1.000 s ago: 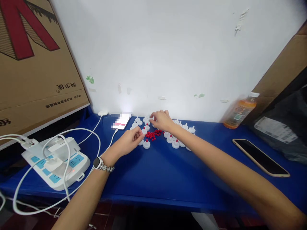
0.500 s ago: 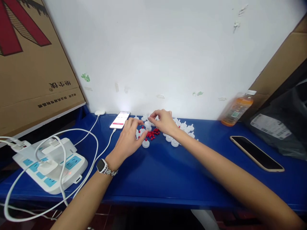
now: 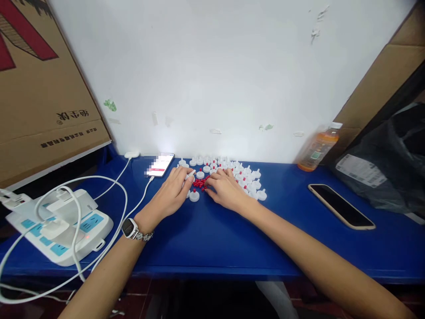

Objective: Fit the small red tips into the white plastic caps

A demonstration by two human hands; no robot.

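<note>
My left hand (image 3: 170,191) is closed on a white nozzle cap (image 3: 190,174), its pale spout showing between thumb and fingers. To its right lies a pile of small red tips (image 3: 200,183). My right hand (image 3: 227,188) rests at the right side of this pile, fingers curled down among the tips; whatever they pinch is hidden. Around both hands stand many white nozzle caps (image 3: 261,195), some with red tips on their spouts. One red-tipped cap (image 3: 194,196) stands just in front of the pile, another (image 3: 200,173) behind it.
A lit phone (image 3: 161,165) on a cable lies left of the caps. Further left is a power strip (image 3: 96,228) with looping white cables. On the right are a dark phone (image 3: 341,207), an orange drink bottle (image 3: 318,148) and a dark plastic bag (image 3: 375,166). A white wall (image 3: 212,79) stands behind.
My right hand has come down from the caps at the back to the red pile. A white nozzle cap now shows in my left hand. The view has shifted slightly.
</note>
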